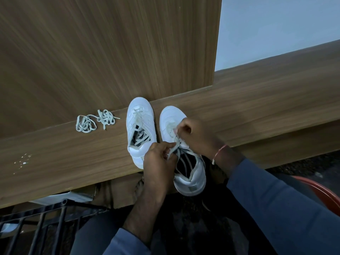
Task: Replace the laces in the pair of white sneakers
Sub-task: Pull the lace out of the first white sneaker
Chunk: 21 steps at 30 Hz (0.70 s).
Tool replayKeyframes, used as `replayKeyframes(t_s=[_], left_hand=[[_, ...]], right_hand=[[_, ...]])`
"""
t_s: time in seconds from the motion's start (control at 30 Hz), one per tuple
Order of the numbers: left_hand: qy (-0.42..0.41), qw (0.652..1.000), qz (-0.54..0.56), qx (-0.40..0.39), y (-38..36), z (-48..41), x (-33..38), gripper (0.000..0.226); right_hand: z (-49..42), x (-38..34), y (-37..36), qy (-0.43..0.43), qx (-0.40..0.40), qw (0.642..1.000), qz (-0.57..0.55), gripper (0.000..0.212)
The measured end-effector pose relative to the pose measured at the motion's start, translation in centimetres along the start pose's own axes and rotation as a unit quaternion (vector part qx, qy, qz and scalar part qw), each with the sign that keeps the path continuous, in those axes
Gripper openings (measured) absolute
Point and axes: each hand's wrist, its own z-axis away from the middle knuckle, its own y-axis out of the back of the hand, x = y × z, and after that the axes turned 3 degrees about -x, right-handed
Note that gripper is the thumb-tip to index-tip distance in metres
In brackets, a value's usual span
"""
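- Table point(257, 107): wood grain, backed by a wood panel.
- Left sneaker point(140, 126): white, on the table, toe pointing away from the person. Its lacing is slack, with loose strands lying in the opening.
- Right sneaker point(191, 183): white, just beside the left one, heel overhanging the table's near edge.
- Lace point(181, 162): pale grey. Its strands cross the right sneaker's opening and rise to both hands.
- Left hand point(158, 161): grip pressed together, thumb and fingers pinching the lace above the tongue.
- Right hand point(195, 134): fingers curled, grip closed at the mid-shoe eyelets. It appears to pinch the same lace, but the fingertips are partly hidden.
- Spare laces point(95, 120): two tangled bundles on the table, left of the sneakers and apart from them.
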Motion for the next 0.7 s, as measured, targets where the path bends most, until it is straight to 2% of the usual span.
replayKeyframes(t_s=[0.07, 0.1, 0.17, 0.27, 0.33, 0.4, 0.47, 0.5, 0.57, 0.6, 0.63, 0.7], left_hand=[[0.002, 1.0, 0.015, 0.002, 0.0, 0.0, 0.0, 0.024], [0.003, 1.0, 0.019, 0.001, 0.0, 0.0, 0.0, 0.024], [0.008, 1.0, 0.028, 0.001, -0.1, 0.0, -0.1, 0.025], [0.008, 1.0, 0.028, 0.0, -0.1, 0.0, -0.1, 0.027], [-0.001, 1.0, 0.014, 0.0, -0.1, -0.1, -0.1, 0.026], [-0.001, 1.0, 0.01, 0.002, -0.1, -0.2, -0.1, 0.024], [0.001, 1.0, 0.011, 0.001, -0.1, 0.0, -0.1, 0.024], [0.001, 1.0, 0.011, 0.001, -0.1, 0.0, -0.1, 0.025], [0.005, 1.0, 0.016, 0.0, 0.0, 0.1, -0.1, 0.027], [0.007, 1.0, 0.019, -0.002, 0.0, 0.1, -0.1, 0.028], [0.009, 1.0, 0.021, -0.003, -0.1, 0.1, -0.1, 0.029], [0.008, 0.999, 0.031, -0.005, -0.1, 0.0, -0.1, 0.029]], right_hand=[[-1.0, -0.8, 0.6, -0.062, 0.066, 0.976, -0.2, 0.009], [-1.4, -0.8, 1.1, -0.076, 0.089, 0.961, -0.252, 0.007], [-1.4, -0.8, 2.0, -0.099, 0.074, 0.966, -0.227, 0.01], [0.3, -0.3, 2.1, -0.105, -0.015, 0.993, -0.051, 0.028], [1.1, 0.0, 1.4, -0.056, -0.038, 0.997, 0.039, 0.027], [1.2, 0.1, 0.8, 0.008, -0.031, 0.996, 0.078, 0.02], [0.5, -0.1, 0.4, 0.023, -0.013, 0.999, 0.035, 0.018], [0.0, -0.3, 0.4, -0.006, 0.005, 0.999, -0.048, 0.018], [-1.1, -0.6, 0.7, -0.082, 0.078, 0.961, -0.251, 0.018], [-1.4, -0.5, 1.0, -0.108, 0.105, 0.94, -0.306, 0.018], [-1.5, -0.3, 1.4, -0.127, 0.103, 0.939, -0.304, 0.017], [-0.7, -0.1, 2.0, -0.148, 0.019, 0.969, -0.197, 0.016]])
